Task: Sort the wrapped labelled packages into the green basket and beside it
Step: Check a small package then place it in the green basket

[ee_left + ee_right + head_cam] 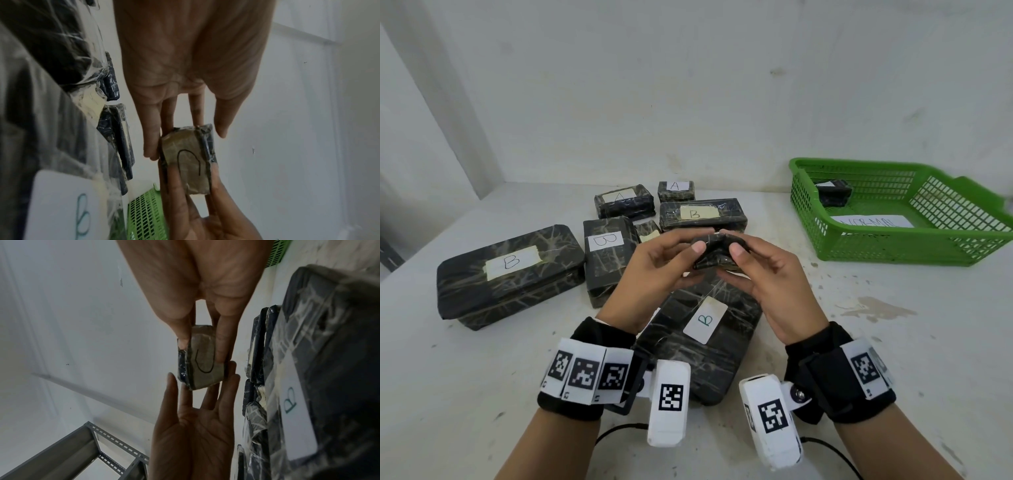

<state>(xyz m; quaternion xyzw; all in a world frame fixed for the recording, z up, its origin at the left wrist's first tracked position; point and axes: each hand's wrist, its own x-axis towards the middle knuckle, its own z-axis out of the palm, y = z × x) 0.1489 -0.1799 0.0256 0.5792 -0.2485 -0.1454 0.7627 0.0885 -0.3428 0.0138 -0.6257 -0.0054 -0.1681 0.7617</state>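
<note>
Small package (714,253) (pinched, both hands)

White, paint-flecked and stained tabletop (859,342) runs to the back wall | plain off-white plastered wall (688,85) with faint scuffs rises behind it | grey perforated-angle metal shelving frame (86,449) stands off to the left, seen from the right wrist | thin black cable (616,430) trails over the near edge

Storeroom: metal shelving (68,456), bare walls
</note>
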